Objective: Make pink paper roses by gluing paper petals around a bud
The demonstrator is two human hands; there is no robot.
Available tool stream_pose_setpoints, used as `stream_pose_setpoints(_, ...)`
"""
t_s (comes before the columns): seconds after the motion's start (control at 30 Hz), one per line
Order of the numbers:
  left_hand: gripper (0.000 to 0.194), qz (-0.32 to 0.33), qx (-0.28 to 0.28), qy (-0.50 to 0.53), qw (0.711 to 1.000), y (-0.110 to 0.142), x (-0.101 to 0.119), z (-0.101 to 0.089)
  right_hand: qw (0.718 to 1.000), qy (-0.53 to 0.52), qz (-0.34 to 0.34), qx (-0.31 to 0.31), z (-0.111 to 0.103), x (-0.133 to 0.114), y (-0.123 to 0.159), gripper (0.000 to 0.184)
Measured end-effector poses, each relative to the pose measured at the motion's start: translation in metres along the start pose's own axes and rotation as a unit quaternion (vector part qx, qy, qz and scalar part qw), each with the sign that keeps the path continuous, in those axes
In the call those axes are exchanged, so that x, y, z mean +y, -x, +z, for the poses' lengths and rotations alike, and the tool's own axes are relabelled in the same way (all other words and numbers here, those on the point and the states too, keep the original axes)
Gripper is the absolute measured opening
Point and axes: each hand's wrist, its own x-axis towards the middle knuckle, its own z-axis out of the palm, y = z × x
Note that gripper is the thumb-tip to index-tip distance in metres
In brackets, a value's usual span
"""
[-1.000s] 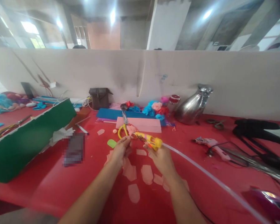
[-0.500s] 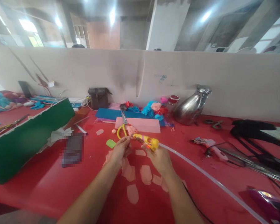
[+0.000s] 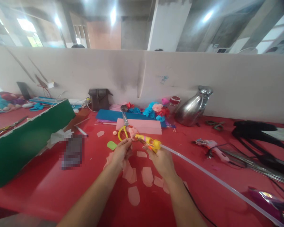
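In my right hand is a yellow hot glue gun, its nozzle turned left. A long translucent glue stick trails from its back end. My left hand is closed in a pinch at the nozzle, by a small pink paper flower; its fingers partly hide what they grip. Pink petal-shaped paper pieces lie on the red table under and around both hands. Close by the left hand are a light green template piece and yellow-handled scissors.
Behind the hands lie folded pink paper, a blue sheet and several paper flowers. A steel jug leans near the wall. To the right are a second glue gun and a purple iron; a green board stands left.
The view has shifted very slightly. Both hands hold nearly the same pose, with the glue gun's nozzle still at the left fingers.
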Motion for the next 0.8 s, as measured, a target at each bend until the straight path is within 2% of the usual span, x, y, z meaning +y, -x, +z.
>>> stream_pose_setpoints(0.5,0.023,-0.004,0.007,0.004,1.000,-0.0011,-0.0018,-0.0030,0.999,-0.005,0.017,-0.027,-0.0050,-0.0004,-0.0001,0.048)
stream_pose_setpoints(0.8,0.022,-0.008,-0.008,0.025,1.000,-0.0031,-0.0031,-0.0062,1.000,-0.009,0.017,-0.018,-0.0049,0.0011,-0.0006,0.049)
